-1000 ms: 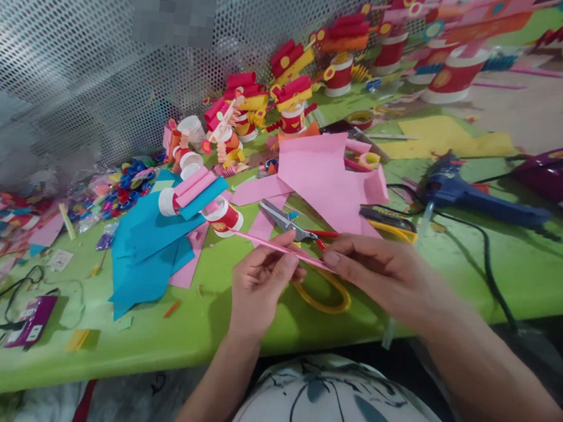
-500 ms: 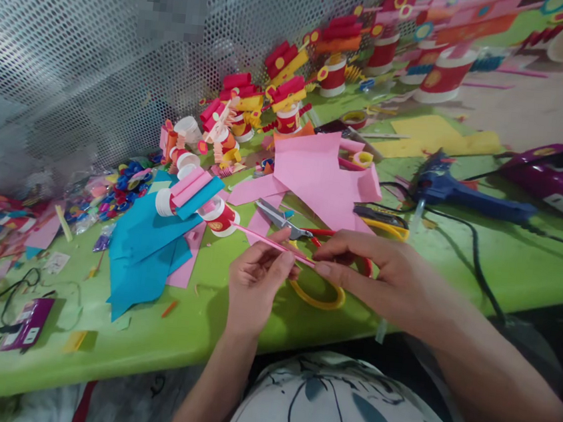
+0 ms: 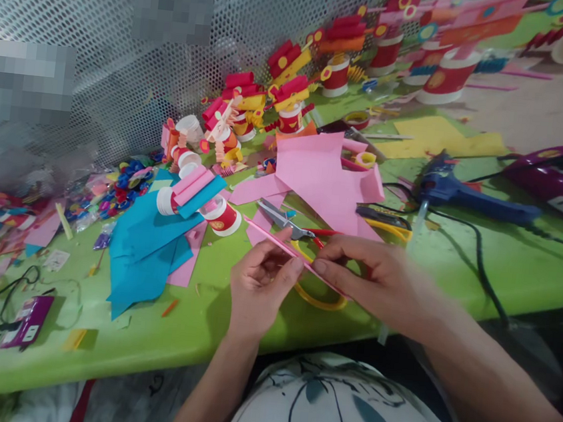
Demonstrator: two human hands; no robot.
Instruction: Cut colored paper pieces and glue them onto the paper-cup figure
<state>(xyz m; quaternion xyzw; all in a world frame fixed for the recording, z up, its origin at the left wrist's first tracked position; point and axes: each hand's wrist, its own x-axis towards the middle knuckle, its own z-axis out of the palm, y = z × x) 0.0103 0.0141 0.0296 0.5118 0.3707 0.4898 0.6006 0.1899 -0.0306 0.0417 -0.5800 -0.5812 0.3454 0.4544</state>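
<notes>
Pink strip [image 3: 268, 238], narrow, apparently folded or rolled paper, held slantwise above the green table [image 3: 161, 349]. Left hand [image 3: 259, 290] pinches its middle between thumb and fingers; right hand [image 3: 368, 274] closed on it nearer the wearer, thumb against forefinger. Far tip ends beside a red-and-white paper cup [image 3: 221, 218]; contact cannot be told. Done, by the look of it: a row of cup figures [image 3: 336, 76] at the back, bearing paper rolls, rings and pleated strips. Nearer by, pink and blue paper rolls [image 3: 191, 191] are already formed, lying next to that cup. Part-way, I judge: the strip is in the fingers, and the near cup shows no pleated arms like those behind. Uncut stock remains: pink sheet [image 3: 311, 167], blue sheets [image 3: 144, 243]. Scissors [image 3: 284, 220] lie just beyond the hands; glue gun [image 3: 469, 194] to the right, unheld.
</notes>
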